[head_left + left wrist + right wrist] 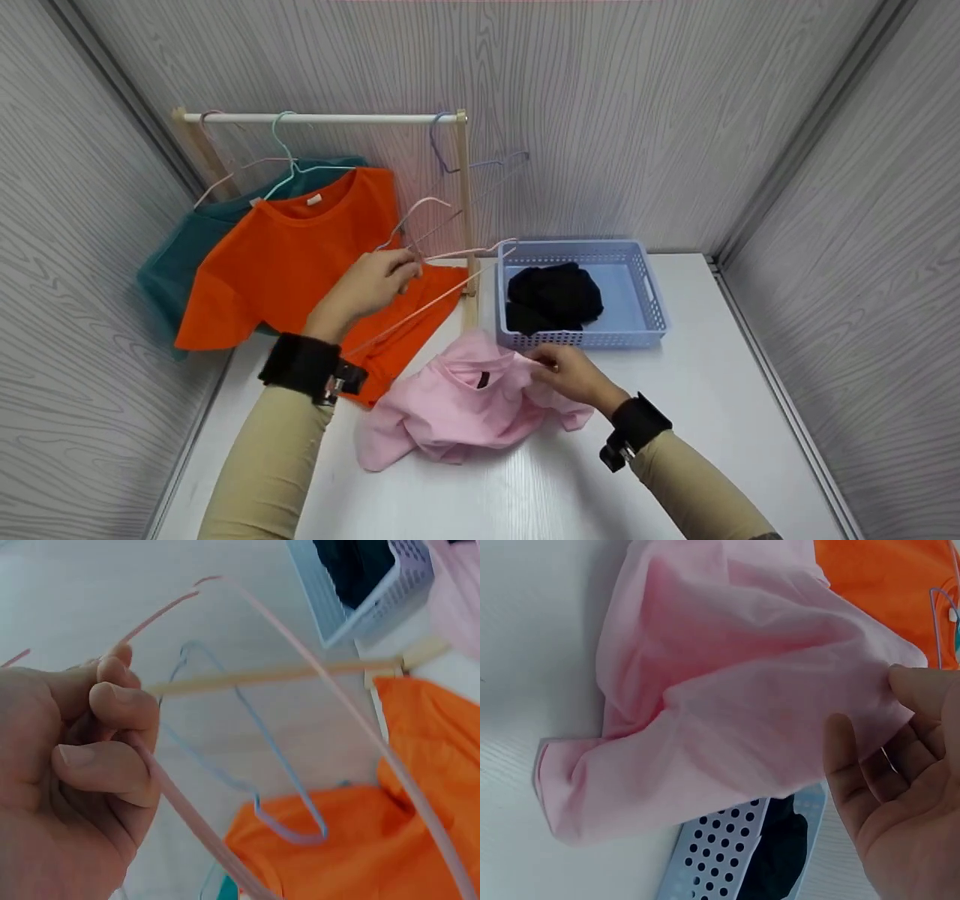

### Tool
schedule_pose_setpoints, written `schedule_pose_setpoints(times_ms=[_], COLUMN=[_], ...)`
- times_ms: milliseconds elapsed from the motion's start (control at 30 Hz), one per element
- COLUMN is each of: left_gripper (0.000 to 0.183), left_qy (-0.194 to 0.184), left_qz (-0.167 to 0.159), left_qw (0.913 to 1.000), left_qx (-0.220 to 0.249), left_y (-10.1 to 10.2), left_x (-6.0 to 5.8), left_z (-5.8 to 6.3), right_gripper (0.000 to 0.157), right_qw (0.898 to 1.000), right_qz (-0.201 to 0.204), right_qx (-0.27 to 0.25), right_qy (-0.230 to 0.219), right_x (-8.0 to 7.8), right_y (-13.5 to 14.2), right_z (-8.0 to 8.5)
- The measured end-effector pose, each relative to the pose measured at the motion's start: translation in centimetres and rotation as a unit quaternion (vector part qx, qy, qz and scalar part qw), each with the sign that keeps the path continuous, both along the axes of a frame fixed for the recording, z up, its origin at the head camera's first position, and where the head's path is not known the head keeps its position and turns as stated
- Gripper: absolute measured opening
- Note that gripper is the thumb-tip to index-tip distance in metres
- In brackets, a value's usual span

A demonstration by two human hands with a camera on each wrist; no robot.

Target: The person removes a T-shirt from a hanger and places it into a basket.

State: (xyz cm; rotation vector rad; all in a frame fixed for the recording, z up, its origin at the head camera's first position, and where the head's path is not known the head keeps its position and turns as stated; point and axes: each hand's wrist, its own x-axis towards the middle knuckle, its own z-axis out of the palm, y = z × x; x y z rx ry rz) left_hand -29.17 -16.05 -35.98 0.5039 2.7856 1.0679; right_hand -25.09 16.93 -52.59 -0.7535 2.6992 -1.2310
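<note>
My left hand (375,281) grips a pink clothes hanger (196,821) near its neck and holds it up in front of the rack. In the left wrist view the fingers curl round the pink wire. A pink shirt (457,401) lies crumpled on the table, its neckline with a dark label facing up. At the shirt's shoulder my right hand (574,373) pinches the cloth between thumb and finger, and the right wrist view shows the fabric (735,720) raised there. The hanger is apart from the shirt.
A rack with a white rail (360,118) bears an orange shirt (315,247), a teal garment (169,262) and a bare blue hanger (433,142). More orange cloth lies below. Behind my right hand stands a light blue basket (652,300) with black cloth (555,296) inside.
</note>
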Motion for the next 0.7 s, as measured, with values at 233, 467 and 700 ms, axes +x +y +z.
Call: schedule_pose_setpoints(times_ms=[233, 467, 700], left_gripper=[0.027, 0.029, 0.032], left_qy=[-0.103, -0.155, -0.158], left_qz=[0.029, 0.047, 0.076], left_qw=[0.9939, 0.9845, 0.9798], left_qx=[-0.028, -0.066, -0.095], left_y=[-6.7, -11.4, -13.8], left_x=[1.3, 1.1, -0.2], left_z=[1.4, 1.4, 0.6], right_gripper=[0.023, 0.020, 0.019], right_qw=[1.000, 0.999, 0.999], right_qz=[-0.020, -0.040, -0.042], right_qx=[-0.012, 0.000, 0.003], right_qy=[0.000, -0.024, -0.023], right_x=[0.3, 0.3, 0.5], right_y=[2.5, 3.8, 5.0], right_z=[-0.6, -0.4, -0.6])
